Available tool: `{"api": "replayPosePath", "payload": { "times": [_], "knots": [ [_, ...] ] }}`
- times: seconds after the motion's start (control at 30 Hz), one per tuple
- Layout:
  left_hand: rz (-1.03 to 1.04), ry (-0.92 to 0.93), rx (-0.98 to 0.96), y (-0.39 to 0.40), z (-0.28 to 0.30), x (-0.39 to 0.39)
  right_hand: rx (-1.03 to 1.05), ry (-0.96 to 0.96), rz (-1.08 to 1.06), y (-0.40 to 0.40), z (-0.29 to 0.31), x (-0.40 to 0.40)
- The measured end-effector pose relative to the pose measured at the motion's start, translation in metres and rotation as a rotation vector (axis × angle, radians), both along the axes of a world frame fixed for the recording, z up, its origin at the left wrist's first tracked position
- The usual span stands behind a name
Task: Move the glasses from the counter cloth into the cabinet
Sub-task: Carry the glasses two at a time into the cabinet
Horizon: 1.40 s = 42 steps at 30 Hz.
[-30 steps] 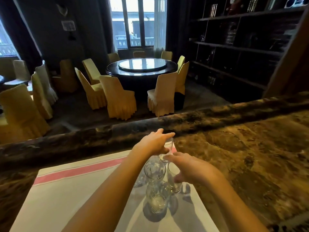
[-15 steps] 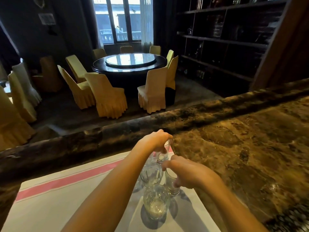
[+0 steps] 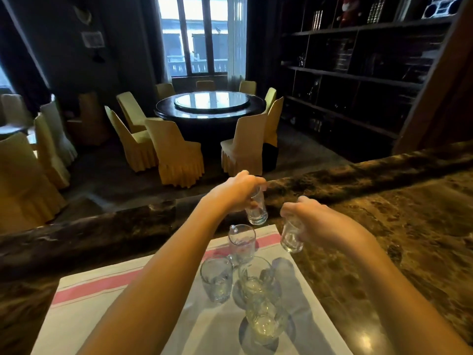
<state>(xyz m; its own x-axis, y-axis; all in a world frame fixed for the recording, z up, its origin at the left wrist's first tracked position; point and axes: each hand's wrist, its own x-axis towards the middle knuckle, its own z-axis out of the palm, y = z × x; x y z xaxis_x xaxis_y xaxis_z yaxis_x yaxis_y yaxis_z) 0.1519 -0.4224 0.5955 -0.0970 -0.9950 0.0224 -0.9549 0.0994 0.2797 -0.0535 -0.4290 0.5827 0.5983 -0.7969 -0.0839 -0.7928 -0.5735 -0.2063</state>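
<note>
Glasses [image 3: 239, 267] on striped cloth [image 3: 107, 298], marble counter [image 3: 384, 252]; dining room beyond.

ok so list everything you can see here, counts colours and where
small glass in left hand: 1, clear, lifted above the cloth's far edge
small glass in right hand: 1, clear, lifted over the cloth's right corner
glasses on cloth: 4, clear, clustered at the cloth's right part, the far one with a spout
cloth: 1, white with a pink stripe, flat on the counter
counter: 1, brown marble, with a raised far ledge
round table: 1, dark with a glass turntable, in the room beyond
covered chairs: at least ten, yellow, around the table and at left
shelving: 1, dark, right wall
window: 1, bright, far wall
left hand: grip closed on its glass
right hand: grip closed on its glass
</note>
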Motion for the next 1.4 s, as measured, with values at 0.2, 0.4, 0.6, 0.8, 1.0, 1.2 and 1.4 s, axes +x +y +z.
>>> {"api": "replayPosePath", "payload": {
  "times": [0.2, 0.4, 0.6, 0.8, 1.0, 1.2, 1.4],
  "knots": [
    [0.163, -0.029, -0.077, 0.055, 0.044, 0.065, -0.135, -0.089, 0.130, 0.005, 0.048, 0.057],
    [0.312, -0.087, -0.050, 0.127, 0.051, 0.134, -0.131, -0.211, 0.331, 0.034, 0.061, 0.141],
    [0.461, -0.052, 0.027, 0.194, 0.018, 0.176, -0.043, -0.167, 0.501, 0.080, 0.026, 0.223],
    [0.578, 0.000, 0.170, 0.230, -0.042, 0.212, 0.050, -0.072, 0.574, 0.116, -0.029, 0.276],
    [0.629, 0.007, 0.200, 0.246, -0.075, 0.232, 0.143, -0.037, 0.544, 0.132, -0.063, 0.302],
    [0.648, 0.015, 0.213, 0.249, -0.095, 0.242, 0.132, 0.029, 0.534, 0.136, -0.079, 0.315],
    [0.648, 0.002, 0.216, 0.244, -0.098, 0.246, 0.112, 0.053, 0.515, 0.135, -0.081, 0.322]
  ]
}}
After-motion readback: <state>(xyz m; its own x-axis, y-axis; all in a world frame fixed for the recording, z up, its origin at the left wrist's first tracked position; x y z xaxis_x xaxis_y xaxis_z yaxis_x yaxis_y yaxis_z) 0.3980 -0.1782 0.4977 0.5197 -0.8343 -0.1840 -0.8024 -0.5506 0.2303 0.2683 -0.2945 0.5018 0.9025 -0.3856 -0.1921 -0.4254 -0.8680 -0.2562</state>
